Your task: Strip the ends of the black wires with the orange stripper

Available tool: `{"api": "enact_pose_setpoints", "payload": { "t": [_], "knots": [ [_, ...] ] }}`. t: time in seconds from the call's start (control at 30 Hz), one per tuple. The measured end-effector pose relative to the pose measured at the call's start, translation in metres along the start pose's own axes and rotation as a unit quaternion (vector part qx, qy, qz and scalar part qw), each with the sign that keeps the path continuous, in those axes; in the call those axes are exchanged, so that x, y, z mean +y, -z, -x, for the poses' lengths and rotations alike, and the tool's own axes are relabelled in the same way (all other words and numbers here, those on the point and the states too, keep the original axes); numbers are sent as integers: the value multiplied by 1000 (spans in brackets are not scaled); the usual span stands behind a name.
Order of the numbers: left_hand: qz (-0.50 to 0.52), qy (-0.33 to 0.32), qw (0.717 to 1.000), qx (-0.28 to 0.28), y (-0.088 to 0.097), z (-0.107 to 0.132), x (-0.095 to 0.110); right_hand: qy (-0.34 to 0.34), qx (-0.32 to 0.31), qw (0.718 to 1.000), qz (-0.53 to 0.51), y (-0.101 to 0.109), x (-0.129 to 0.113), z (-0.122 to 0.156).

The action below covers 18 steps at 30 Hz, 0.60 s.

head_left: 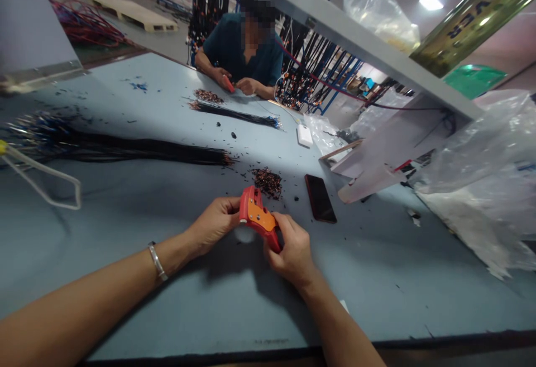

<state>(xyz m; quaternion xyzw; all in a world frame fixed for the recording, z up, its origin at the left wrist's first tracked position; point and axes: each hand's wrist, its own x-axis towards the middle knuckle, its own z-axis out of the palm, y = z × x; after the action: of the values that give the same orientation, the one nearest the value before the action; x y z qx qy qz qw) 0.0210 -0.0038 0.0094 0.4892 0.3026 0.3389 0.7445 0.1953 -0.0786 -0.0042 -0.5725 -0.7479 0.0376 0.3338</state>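
My right hand (291,247) is wrapped round the handles of a red and orange wire stripper (262,217), held above the table with its head toward the left. Close against the stripper's head, my left hand (215,223) has its fingers pinched together; what they hold is hidden. Just beyond the tool lies a pile of short black and copper-coloured scraps (267,182). A long bundle of black wires (154,149) stretches to the left, its copper-coloured ends near the scraps.
A dark phone (320,198) and a white device (304,136) lie on the right. Across the table (176,317) sits a co-worker (247,48) with a red tool, by a smaller wire bundle (237,114). A white wire stand (46,185) is at left, plastic bags (481,177) at right.
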Motion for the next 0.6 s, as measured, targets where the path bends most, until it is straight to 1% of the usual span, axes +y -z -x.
{"api": "enact_pose_setpoints", "payload": {
  "t": [0.37, 0.6],
  "knots": [
    [3, -3, 1000, -5, 1, -1, -3, 7, 9, 1000, 5, -3, 2, 2],
    [-7, 4, 1000, 2, 2, -1, -4, 4, -1, 1000, -2, -2, 2, 1]
  ]
}}
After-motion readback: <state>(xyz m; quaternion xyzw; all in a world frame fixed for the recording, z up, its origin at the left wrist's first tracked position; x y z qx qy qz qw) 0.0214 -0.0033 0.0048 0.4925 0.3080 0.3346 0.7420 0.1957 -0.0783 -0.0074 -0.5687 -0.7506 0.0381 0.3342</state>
